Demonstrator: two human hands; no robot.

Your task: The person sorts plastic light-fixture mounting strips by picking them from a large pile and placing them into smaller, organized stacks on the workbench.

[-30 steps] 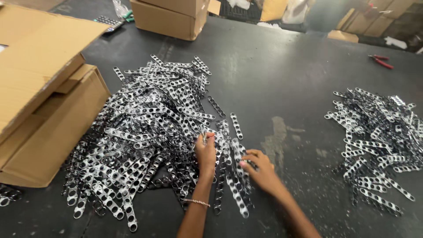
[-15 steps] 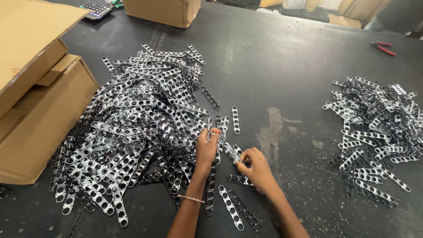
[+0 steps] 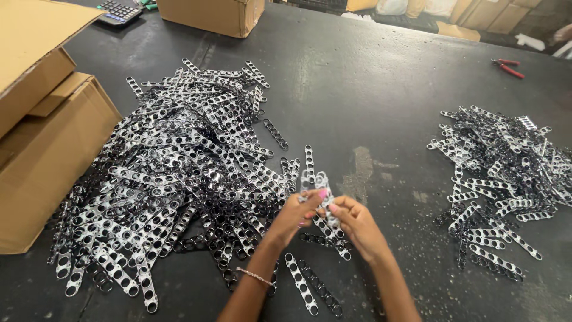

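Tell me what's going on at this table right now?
A person stands over a dark table and holds a few perforated metal strips between both hands, the left hand and the right hand pinching them together above the tabletop. A large heap of the same strips lies to the left beside a cardboard box. A smaller pile sits to the right. Red-handled pliers and a calculator lie at the far edge.

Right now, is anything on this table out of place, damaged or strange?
Nothing looks damaged. A few metal strips lie loose beside the big pile, and red pliers sit alone at the table's far edge. The pale patch on the table looks like wear. Both hands, left hand and right hand, hold one strip.
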